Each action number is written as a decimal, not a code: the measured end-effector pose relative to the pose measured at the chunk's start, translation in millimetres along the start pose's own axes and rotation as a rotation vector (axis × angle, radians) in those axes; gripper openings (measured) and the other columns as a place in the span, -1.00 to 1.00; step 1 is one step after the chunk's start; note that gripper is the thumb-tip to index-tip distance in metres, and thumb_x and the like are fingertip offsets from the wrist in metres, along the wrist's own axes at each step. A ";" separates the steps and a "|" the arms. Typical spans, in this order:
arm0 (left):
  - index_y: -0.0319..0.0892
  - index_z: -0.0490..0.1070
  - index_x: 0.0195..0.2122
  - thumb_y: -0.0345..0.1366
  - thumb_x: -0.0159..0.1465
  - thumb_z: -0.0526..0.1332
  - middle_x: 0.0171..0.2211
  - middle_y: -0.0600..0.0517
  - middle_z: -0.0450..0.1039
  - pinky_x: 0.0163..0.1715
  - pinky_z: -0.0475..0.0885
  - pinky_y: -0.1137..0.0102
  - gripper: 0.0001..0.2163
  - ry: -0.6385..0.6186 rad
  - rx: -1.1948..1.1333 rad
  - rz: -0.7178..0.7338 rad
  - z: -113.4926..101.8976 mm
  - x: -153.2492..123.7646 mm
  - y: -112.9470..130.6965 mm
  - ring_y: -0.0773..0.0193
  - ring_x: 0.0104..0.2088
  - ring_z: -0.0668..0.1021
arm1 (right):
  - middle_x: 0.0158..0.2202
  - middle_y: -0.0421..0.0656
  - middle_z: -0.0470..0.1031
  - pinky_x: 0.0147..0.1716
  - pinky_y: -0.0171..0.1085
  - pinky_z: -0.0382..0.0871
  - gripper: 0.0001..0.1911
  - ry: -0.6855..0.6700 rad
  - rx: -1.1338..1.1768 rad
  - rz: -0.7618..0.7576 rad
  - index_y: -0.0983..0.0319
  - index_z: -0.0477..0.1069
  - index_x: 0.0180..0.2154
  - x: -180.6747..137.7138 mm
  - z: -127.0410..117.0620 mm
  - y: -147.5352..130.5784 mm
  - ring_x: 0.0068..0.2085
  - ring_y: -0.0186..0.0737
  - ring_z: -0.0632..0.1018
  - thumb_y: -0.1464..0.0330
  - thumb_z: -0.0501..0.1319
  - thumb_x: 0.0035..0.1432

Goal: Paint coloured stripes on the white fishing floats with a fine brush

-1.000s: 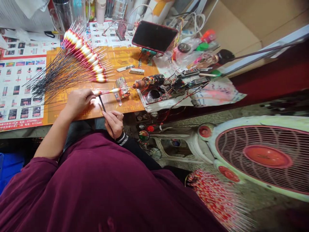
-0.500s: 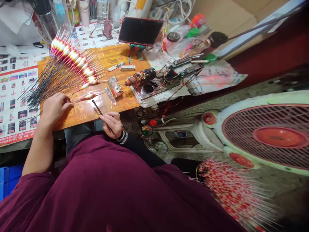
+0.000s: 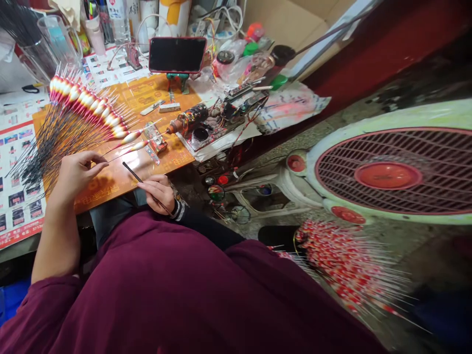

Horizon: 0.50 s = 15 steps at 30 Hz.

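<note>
Between the thumb and fingers of my left hand (image 3: 81, 173) is the thin stem of a fishing float (image 3: 137, 146), its body white with yellow and red ends. The float points right, toward the brown nose of a small motor (image 3: 191, 117); whether its tip touches is too fine to tell. My right hand (image 3: 159, 193) grips a slim dark paintbrush (image 3: 131, 171), its tip just below the float and apart from it. Beyond my left hand, a fanned row of similar floats (image 3: 90, 102) lies with dark stems toward me. A paint-stained block (image 3: 155, 137) sits behind the held float.
An orange board (image 3: 110, 184) covers part of the newspaper-lined table (image 3: 14, 162). A phone (image 3: 177, 55) stands at the back, near jars and bottles. On the right are a large fan (image 3: 387, 174) and a bundle of red-and-white floats (image 3: 339, 260).
The view has shifted, so the table things appear farther left. My left hand has brought its float rightward, closer to the motor. The paintbrush stays in my right hand.
</note>
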<state>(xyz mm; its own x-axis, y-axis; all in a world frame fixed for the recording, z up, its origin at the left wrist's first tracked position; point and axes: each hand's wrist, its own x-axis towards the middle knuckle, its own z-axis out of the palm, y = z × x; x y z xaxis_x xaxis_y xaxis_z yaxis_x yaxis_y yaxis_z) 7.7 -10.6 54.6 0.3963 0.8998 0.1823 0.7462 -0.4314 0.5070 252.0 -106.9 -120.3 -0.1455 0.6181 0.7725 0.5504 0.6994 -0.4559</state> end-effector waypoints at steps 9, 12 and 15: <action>-0.03 0.65 -0.35 -0.01 0.29 0.31 -0.43 0.03 0.62 -0.39 0.35 0.31 -0.76 -0.018 0.069 0.029 5.2 9.8 -4.9 0.20 -0.46 0.52 | 0.02 -0.05 0.67 0.14 0.01 0.53 -0.55 -0.018 0.016 0.005 0.17 0.48 0.28 -2.5 0.6 1.7 0.08 -0.06 0.58 0.38 0.12 0.44; -0.03 0.65 -0.36 -0.07 0.29 0.32 -0.42 0.01 0.64 -0.36 0.37 0.32 -0.79 -0.019 0.083 0.039 11.1 14.2 -3.4 0.19 -0.43 0.55 | 0.07 -0.02 0.67 0.15 0.05 0.54 -0.51 -0.021 0.033 0.003 0.18 0.44 0.33 -4.9 -0.6 2.8 0.09 -0.03 0.57 0.38 0.14 0.43; -0.06 0.65 -0.37 -0.13 0.28 0.34 -0.42 -0.02 0.64 -0.35 0.38 0.32 -0.83 -0.013 0.067 0.037 18.0 17.0 -2.6 0.18 -0.41 0.57 | 0.09 -0.02 0.67 0.16 0.06 0.54 -0.47 -0.030 0.038 0.004 0.17 0.40 0.37 -6.4 -2.5 1.7 0.10 -0.02 0.57 0.39 0.15 0.42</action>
<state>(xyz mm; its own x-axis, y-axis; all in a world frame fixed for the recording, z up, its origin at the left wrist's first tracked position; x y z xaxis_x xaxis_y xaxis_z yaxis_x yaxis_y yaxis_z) 22.1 4.6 41.2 0.4304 0.8827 0.1888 0.7653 -0.4678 0.4421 255.9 -110.6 -124.9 -0.1687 0.6309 0.7573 0.5191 0.7100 -0.4758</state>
